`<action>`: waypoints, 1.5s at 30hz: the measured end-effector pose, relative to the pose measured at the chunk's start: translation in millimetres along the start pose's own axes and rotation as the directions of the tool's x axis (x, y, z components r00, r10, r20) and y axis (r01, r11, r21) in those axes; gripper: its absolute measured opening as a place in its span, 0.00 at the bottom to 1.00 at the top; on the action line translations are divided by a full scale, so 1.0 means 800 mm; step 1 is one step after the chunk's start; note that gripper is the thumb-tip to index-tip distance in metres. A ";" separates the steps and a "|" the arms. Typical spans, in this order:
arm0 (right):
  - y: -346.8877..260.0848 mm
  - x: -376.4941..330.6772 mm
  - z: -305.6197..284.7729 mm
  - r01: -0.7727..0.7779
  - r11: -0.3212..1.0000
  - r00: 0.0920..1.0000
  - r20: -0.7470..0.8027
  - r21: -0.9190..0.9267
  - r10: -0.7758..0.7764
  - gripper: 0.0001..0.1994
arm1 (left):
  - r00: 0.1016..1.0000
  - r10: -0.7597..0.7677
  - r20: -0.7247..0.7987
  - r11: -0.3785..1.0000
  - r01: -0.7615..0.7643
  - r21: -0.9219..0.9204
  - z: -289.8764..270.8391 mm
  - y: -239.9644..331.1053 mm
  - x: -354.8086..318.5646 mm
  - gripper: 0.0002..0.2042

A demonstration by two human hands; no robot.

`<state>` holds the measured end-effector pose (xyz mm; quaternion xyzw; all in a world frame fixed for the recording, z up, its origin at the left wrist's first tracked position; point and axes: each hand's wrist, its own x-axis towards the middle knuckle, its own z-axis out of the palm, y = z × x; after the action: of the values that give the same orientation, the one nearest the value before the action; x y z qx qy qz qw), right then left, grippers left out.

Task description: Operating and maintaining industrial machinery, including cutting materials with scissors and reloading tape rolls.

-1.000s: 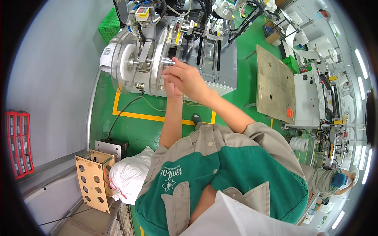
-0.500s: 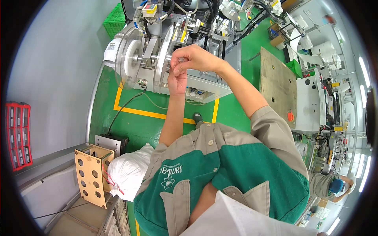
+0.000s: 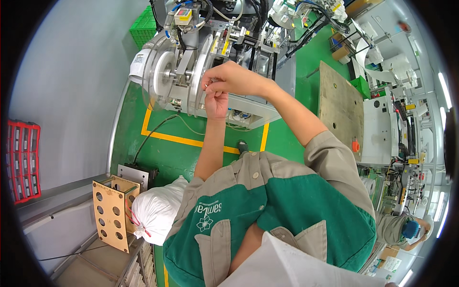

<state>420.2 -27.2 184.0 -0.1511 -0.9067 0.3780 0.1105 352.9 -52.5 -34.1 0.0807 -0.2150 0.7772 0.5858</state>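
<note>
Both hands meet in front of the right-hand reel [image 3: 196, 85], a white-rimmed disc on the near end of a machine. My right hand [image 3: 235, 78] comes in from the right, thumb and fingers pinched together beside the reel's hub. A tiny light speck shows at the fingertips, too small to name. Just below, my left hand [image 3: 216, 104] is raised with its fingers curled in, their tips partly hidden behind the right hand. Further left, a second white reel [image 3: 164, 72] with a clear side disc sits on the same metal shaft.
The machine [image 3: 248, 103] stands on a green floor with yellow tape [image 3: 184, 139]. Nearer left are a tied white bag [image 3: 155, 210] and a wooden box with round holes [image 3: 109, 213]. A flat board [image 3: 337, 105] lies to the right. Another person [image 3: 399, 228] works far right.
My right fingers have moved slightly left, closer to the reel, and the pinch is tighter. My left hand stays just under them. The whole view has shifted a little.
</note>
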 end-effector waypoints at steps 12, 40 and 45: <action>0.009 -0.099 -0.031 0.174 0.985 0.972 -0.157 -0.005 -0.173 0.14 | 0.929 -0.001 -0.370 0.977 0.080 0.198 0.037 -0.013 0.005 0.20; 0.487 0.032 -0.261 -0.254 0.702 0.888 -0.127 0.665 0.442 0.09 | 0.683 0.638 -0.356 0.057 0.419 0.906 -0.044 -0.154 0.248 0.49; 0.523 0.040 -0.233 -0.372 0.678 0.870 -0.018 0.634 0.493 0.06 | 0.807 0.520 -0.281 -0.168 0.419 0.892 -0.026 -0.152 0.241 0.38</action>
<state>528.7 385.6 14.9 -0.3526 -0.6575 0.6498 0.1450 412.9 152.0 49.5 0.2441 0.6476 0.6556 0.3020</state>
